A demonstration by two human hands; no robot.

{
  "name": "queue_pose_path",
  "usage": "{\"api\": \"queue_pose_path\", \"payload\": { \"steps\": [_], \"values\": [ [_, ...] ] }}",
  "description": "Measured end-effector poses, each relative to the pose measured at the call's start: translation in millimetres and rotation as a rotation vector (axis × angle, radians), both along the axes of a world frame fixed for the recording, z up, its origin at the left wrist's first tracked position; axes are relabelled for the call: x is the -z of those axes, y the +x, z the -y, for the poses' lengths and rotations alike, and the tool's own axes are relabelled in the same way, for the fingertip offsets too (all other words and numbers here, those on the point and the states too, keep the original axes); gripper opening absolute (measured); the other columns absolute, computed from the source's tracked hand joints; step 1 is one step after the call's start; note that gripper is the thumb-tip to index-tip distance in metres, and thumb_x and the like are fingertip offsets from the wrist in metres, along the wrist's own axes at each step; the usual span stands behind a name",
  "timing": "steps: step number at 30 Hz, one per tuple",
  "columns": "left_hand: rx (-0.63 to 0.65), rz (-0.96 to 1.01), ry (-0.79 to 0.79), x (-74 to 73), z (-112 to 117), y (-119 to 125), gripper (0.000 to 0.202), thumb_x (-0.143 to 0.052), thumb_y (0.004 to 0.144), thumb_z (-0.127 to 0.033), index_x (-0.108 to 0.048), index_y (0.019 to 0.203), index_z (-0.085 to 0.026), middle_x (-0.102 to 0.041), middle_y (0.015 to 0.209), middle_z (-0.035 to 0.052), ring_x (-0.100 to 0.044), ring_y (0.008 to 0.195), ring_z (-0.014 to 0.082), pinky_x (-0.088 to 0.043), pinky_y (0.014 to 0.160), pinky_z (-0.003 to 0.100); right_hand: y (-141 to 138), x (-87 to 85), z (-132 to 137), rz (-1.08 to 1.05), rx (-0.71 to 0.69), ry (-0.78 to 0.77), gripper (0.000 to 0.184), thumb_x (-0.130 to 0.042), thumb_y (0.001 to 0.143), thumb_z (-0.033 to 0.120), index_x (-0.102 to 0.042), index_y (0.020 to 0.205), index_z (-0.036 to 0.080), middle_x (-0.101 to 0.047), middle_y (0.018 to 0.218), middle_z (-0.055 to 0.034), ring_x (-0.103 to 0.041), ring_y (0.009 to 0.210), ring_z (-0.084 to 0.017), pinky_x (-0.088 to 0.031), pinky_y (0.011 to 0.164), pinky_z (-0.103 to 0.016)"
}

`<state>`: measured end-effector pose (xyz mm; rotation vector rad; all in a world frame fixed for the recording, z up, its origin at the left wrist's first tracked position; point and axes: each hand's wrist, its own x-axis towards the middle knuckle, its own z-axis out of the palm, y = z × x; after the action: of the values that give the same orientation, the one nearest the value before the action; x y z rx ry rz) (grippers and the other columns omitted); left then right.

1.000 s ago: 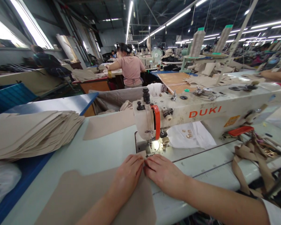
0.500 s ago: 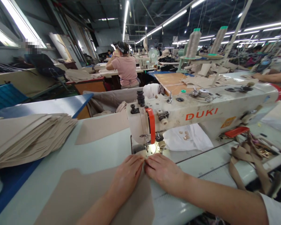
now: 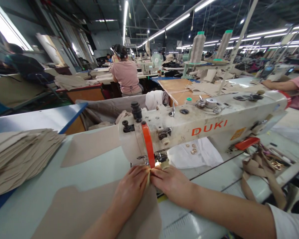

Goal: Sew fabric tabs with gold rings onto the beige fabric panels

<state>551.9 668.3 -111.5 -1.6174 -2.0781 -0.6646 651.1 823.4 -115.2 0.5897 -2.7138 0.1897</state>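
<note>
A beige fabric panel (image 3: 89,205) lies on the pale green sewing table, its upper right edge running up under my hands. My left hand (image 3: 133,184) pinches that edge just in front of the needle area. Right beside it, my right hand (image 3: 170,182) is closed on the same edge, fingertips nearly touching the left ones. Both sit close below the red guard of the white sewing machine (image 3: 179,126), whose lamp glows behind the fingers. The needle and presser foot are hidden by the hands and guard.
Stacked beige fabric pieces (image 3: 27,159) lie at the left, with another flat piece (image 3: 89,144) behind the panel. Several small metal rings rest on white cloth (image 3: 206,154) under the machine arm. Beige straps (image 3: 259,172) lie at the right. Co-workers (image 3: 127,73) sit farther back.
The head view has shifted, so the machine appears farther left. Both hands stay together on the panel's edge, and a strip of lighter, yellowish edge now shows between them.
</note>
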Motion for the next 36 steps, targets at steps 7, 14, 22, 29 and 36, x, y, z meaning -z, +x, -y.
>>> {"api": "queue_pose_path", "payload": {
  "steps": [7, 14, 22, 29, 36],
  "values": [
    [-0.027, -0.037, 0.009, 0.7, -1.5, -3.3, 0.032, -0.035, 0.093, -0.021, -0.066, 0.087, -0.015, -0.070, 0.083, 0.0082, -0.064, 0.077, 0.0179, -0.057, 0.071, 0.030, -4.4, 2.3, -1.7, 0.000, 0.002, -0.036, 0.015, -0.048, 0.090, 0.014, -0.057, 0.102, 0.013, -0.062, 0.105, -0.0113, -0.053, 0.101, -0.022, -0.043, 0.088, -0.036],
    [-0.017, -0.051, 0.004, -0.1, -1.3, -4.7, 0.032, -0.036, 0.093, -0.021, -0.066, 0.086, -0.015, -0.071, 0.082, 0.0085, -0.064, 0.076, 0.0184, -0.056, 0.070, 0.031, -4.7, -0.5, -1.7, 0.042, -0.002, -0.040, 0.017, -0.046, 0.091, 0.014, -0.057, 0.104, 0.014, -0.062, 0.106, -0.0119, -0.053, 0.103, -0.021, -0.043, 0.088, -0.036],
    [-0.012, 0.021, 0.005, -0.2, -1.7, -2.8, 0.029, -0.037, 0.093, -0.020, -0.065, 0.087, -0.016, -0.070, 0.083, 0.0072, -0.063, 0.079, 0.0180, -0.056, 0.071, 0.032, -4.7, 0.1, 0.5, 0.020, 0.025, -0.028, 0.017, -0.048, 0.091, 0.014, -0.057, 0.105, 0.013, -0.063, 0.107, -0.0096, -0.055, 0.101, -0.021, -0.045, 0.087, -0.034],
    [-0.067, 0.018, -0.110, -6.3, 4.9, 8.4, 0.028, -0.037, 0.092, -0.018, -0.064, 0.100, -0.012, -0.069, 0.099, 0.0096, -0.061, 0.097, 0.0208, -0.053, 0.088, 0.038, 4.9, -4.0, -0.3, -0.046, 0.024, -0.006, 0.012, -0.052, 0.090, 0.016, -0.059, 0.100, 0.014, -0.063, 0.111, -0.0074, -0.054, 0.104, -0.019, -0.044, 0.089, -0.032],
    [-0.064, -0.079, -0.186, 5.2, 13.2, 11.0, 0.035, -0.032, 0.093, -0.018, -0.060, 0.113, -0.012, -0.065, 0.115, 0.0115, -0.057, 0.112, 0.0215, -0.051, 0.094, 0.039, 5.9, -0.1, -2.0, 0.001, -0.089, 0.020, 0.013, -0.051, 0.091, 0.019, -0.059, 0.100, 0.015, -0.064, 0.107, -0.0060, -0.055, 0.106, -0.017, -0.041, 0.095, -0.030]
  ]
}}
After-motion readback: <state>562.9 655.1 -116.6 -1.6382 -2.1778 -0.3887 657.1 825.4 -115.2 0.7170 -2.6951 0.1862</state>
